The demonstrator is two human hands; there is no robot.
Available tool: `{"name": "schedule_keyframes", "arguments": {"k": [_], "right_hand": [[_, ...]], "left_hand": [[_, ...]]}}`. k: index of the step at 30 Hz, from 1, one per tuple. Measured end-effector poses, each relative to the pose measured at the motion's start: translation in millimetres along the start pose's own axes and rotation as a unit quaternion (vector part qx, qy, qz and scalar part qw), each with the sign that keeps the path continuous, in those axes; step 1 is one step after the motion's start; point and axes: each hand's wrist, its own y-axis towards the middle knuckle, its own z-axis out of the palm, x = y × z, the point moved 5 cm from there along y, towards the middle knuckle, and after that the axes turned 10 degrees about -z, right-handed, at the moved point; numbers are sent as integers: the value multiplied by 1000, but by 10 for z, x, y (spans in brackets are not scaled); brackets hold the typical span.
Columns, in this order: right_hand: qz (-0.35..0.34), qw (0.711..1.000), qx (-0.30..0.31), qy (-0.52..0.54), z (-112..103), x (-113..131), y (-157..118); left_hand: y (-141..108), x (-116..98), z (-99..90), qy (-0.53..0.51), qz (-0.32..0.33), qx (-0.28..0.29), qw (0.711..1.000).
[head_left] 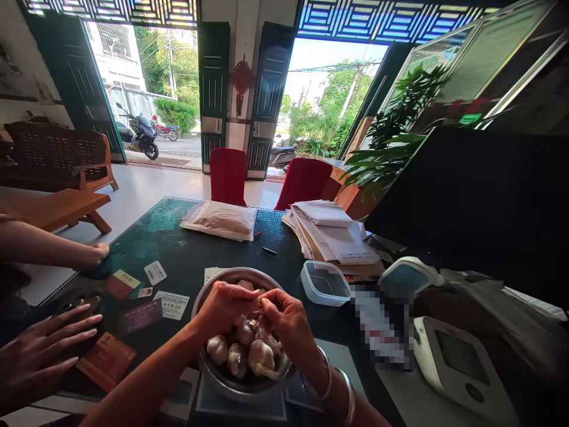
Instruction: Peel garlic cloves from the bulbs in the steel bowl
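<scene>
A metal bowl (222, 382) in front of me holds several whole garlic bulbs (261, 357) with whitish, purple-tinged skins. Over its far half, my left hand (227, 303) and my right hand (284, 317) meet, thumbs and forefingers pinched together. Between the fingertips is a small pale garlic clove (261, 293), mostly covered by the fingers. My right wrist wears silvery bangles (326, 373).
Another person's hand (48, 350) rests at the left, near cards and a red booklet (109, 359). A clear plastic container (326, 284), a paper stack (338, 234), a filled plastic bag (220, 219) and a white device (462, 362) lie on the dark table (178, 261).
</scene>
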Motion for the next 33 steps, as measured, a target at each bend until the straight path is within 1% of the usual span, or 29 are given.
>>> {"name": "schedule_keyframes", "arguments": {"k": [4,6,8,12,17,23,27,30,33], "right_hand": [[8,1000,0,-4,14,44,-15],[10,1000,5,-1,22,62,-22],[4,1000,10,0,28,78,-25],[-17,1000,15,-3,28,88,-23],[-32,999,8,-40,-12,61,-29],[-47,996,7,-79,-34,51,-37],[-45,995,1,-86,-13,59,-41],[-32,997,-3,-77,-2,51,-45],[-16,998,-3,-68,-7,25,-37]], "left_hand": [[3,-5,-1,-19,2,3,1000],[1,-12,2,-39,8,17,999],[0,-12,2,-63,6,28,998],[7,4,0,-86,-7,26,996],[8,36,5,-47,-9,23,999],[-24,31,30,-4,-2,36,999],[-17,42,37,2,7,24,1000],[-17,47,47,-16,13,22,1000],[-28,17,65,-80,7,33,996]]}}
